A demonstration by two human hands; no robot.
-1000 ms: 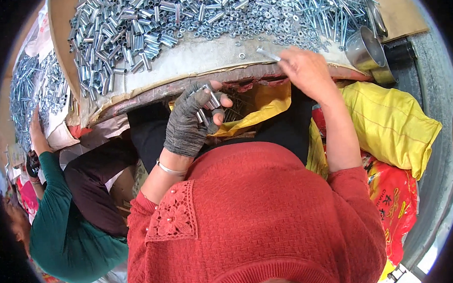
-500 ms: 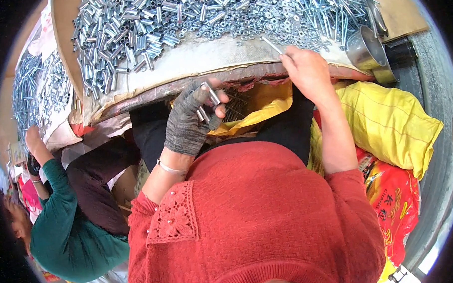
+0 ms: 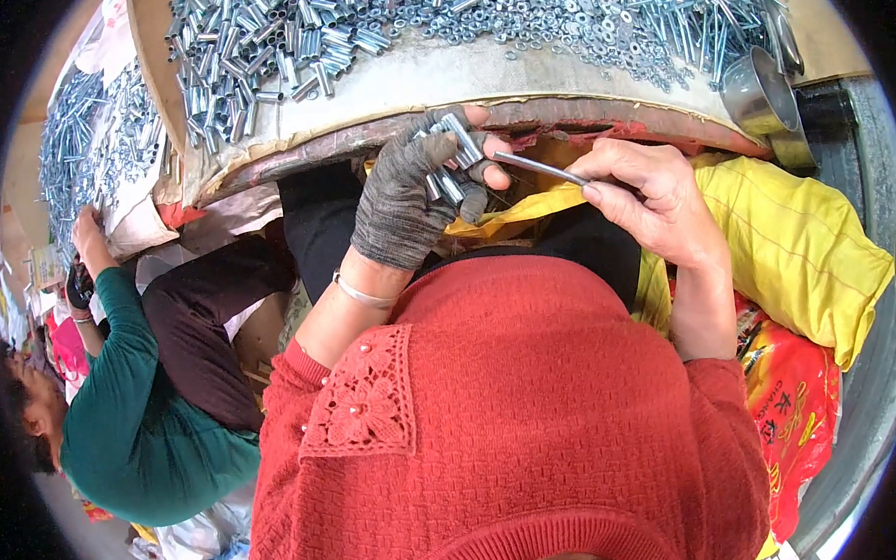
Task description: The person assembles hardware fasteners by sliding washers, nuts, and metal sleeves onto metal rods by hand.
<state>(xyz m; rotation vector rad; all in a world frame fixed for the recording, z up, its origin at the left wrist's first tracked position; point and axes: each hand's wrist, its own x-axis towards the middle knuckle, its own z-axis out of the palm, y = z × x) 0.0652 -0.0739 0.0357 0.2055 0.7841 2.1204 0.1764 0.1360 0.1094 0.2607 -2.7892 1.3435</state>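
Note:
My left hand point(image 3: 402, 195), in a grey knitted fingerless glove, is closed around several short shiny metal sleeves point(image 3: 464, 141). Some of them stick out between its fingers. Thumb and fingers of my bare right hand point(image 3: 659, 201) pinch one end of a slender metal rod point(image 3: 541, 168), which looks like a long bolt. The rod points left, its far end close to the fingertips of my left hand. Whether it has a thread or a head I cannot make out. Both hands are just in front of the worktable's near edge point(image 3: 364, 139), above my lap.
Heaps of metal sleeves point(image 3: 253, 65), washers point(image 3: 597, 38) and long bolts point(image 3: 700, 14) cover the tabletop. A metal cup point(image 3: 760, 91) lies at its right. Beside me are a yellow sack point(image 3: 797, 238) and a red bag point(image 3: 793, 396). At left, a person in green point(image 3: 128, 429) reaches toward another heap.
My right hand has drawn back from the table's edge with the rod, bringing it down beside my left hand. My left hand still holds the sleeves. The view has shifted slightly.

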